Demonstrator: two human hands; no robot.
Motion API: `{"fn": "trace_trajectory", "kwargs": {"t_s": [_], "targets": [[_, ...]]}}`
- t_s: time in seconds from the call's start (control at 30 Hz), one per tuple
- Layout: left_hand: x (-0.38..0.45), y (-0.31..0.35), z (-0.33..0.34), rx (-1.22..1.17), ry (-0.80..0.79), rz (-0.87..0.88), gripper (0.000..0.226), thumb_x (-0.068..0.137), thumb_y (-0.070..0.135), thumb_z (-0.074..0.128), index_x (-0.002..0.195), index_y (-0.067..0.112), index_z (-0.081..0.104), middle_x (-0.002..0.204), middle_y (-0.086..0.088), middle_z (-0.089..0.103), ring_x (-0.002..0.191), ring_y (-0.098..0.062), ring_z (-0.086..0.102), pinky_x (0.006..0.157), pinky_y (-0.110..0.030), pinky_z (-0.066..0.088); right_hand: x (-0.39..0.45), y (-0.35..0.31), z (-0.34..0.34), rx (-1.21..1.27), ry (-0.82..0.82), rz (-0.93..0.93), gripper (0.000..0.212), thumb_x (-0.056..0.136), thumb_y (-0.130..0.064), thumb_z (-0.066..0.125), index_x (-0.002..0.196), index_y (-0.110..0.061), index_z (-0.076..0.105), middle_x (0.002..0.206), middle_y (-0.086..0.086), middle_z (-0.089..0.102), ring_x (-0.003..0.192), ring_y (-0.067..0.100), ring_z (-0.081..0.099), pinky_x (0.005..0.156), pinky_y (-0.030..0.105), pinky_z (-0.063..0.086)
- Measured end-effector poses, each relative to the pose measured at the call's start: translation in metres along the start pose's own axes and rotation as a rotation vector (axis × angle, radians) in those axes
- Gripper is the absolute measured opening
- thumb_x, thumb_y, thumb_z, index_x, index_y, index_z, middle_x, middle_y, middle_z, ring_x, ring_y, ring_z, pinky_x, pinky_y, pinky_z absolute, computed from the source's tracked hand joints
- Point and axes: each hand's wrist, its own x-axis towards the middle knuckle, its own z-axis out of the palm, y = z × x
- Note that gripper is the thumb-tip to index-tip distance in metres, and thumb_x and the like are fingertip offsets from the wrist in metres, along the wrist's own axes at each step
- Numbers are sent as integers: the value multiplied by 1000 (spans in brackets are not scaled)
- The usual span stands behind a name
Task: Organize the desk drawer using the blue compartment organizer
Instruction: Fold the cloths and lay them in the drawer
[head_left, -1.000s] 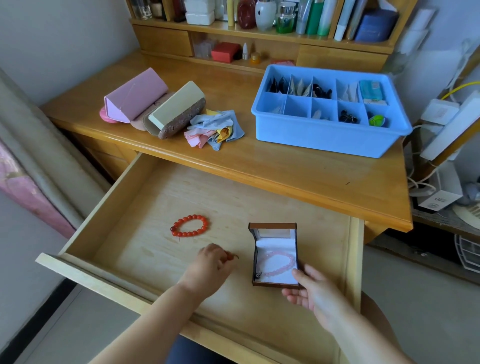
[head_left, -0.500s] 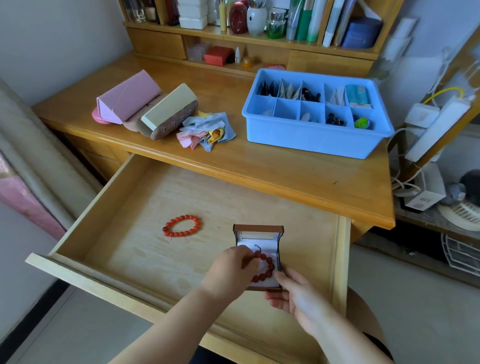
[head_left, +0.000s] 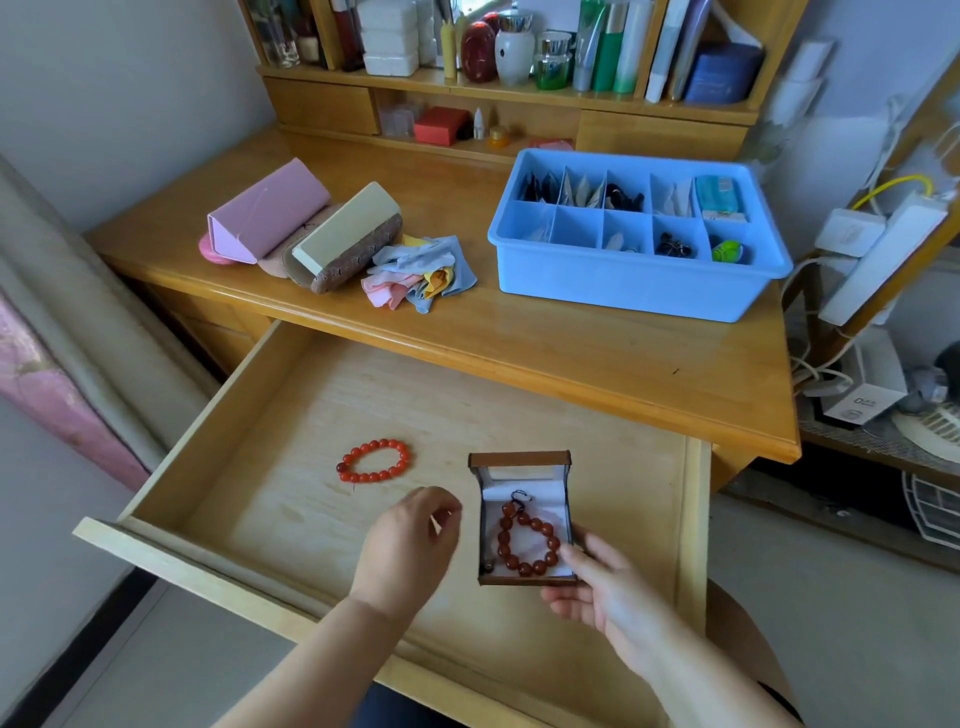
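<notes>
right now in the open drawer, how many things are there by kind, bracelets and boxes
bracelets: 2, a bright red one lying loose on the drawer floor and a darker red one inside the box
boxes: 1, an open jewellery box held by the right hand
total: 3
</notes>
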Motion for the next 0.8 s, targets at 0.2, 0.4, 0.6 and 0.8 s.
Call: {"fn": "trace_trajectory", "kwargs": {"t_s": [0.2, 0.4, 0.6, 0.8], "targets": [[55, -60, -13, 338, -150, -269, 46, 94, 25, 51, 137, 15, 42, 144, -4, 33, 128, -24, 38, 101, -36, 39, 4, 2, -6, 12, 40, 26, 76, 81, -13, 66, 147, -8, 28, 106, 27, 65, 73, 31, 67, 57, 31, 56], [58, -87, 4, 537, -283, -274, 34, 92, 33, 52, 122, 17, 53, 144, -5, 27, 132, -26, 27, 107, -38, 28, 7, -5, -6, 20, 55, 30, 74, 84, -11, 65, 148, -10, 27, 105, 26, 66, 72, 29, 68, 59, 32, 56], [40, -42, -12, -51, -237, -172, 9, 95, 16, 50, 90, 21, 55, 93, 5, 67, 85, -18, 64, 72, -28, 49, 8, -5, -3, -4, 85, 29, 73, 86, -12, 64, 148, -8, 25, 118, 25, 60, 73, 28, 67, 61, 32, 56], [15, 50, -25, -509, -338, -45, 17, 95, 7, 49, 87, 17, 61, 69, -3, 66, 56, -13, 59, 59, -29, 52, 5, -2, 6, -63, 103, 14, 29, 95, -15, 55, 123, -9, 54, 86, 15, 69, 63, 24, 65, 52, 27, 55]]}}
